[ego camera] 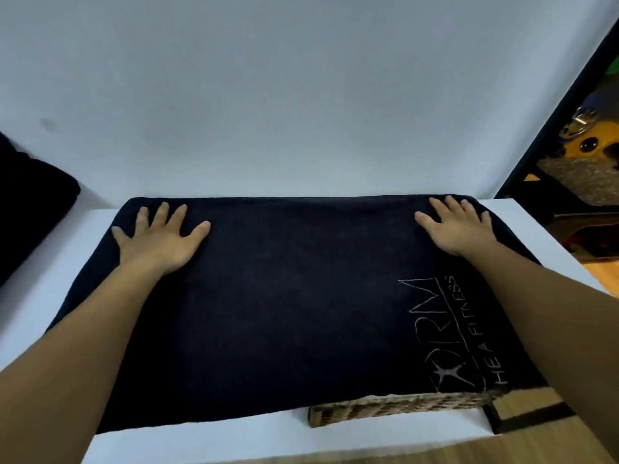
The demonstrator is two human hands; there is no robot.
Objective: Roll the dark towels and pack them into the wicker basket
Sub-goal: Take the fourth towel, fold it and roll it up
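Smoothing step: left hand (pixel 160 236) and right hand (pixel 457 226) lie flat, fingers spread, gripping nothing, on the dark towel (pixel 284 296). Its near edge overlaps the wicker basket (pixel 385 408). Rolling likely follows.

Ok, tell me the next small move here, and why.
Probably curl the far edge of the towel toward you to start the roll: the left hand and right hand lie flat at its far corners, and it is spread smooth.

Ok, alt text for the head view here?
Both hands, left hand and right hand, press flat on the far corners of a dark towel spread over a white table. The towel's near edge covers part of a wicker basket.
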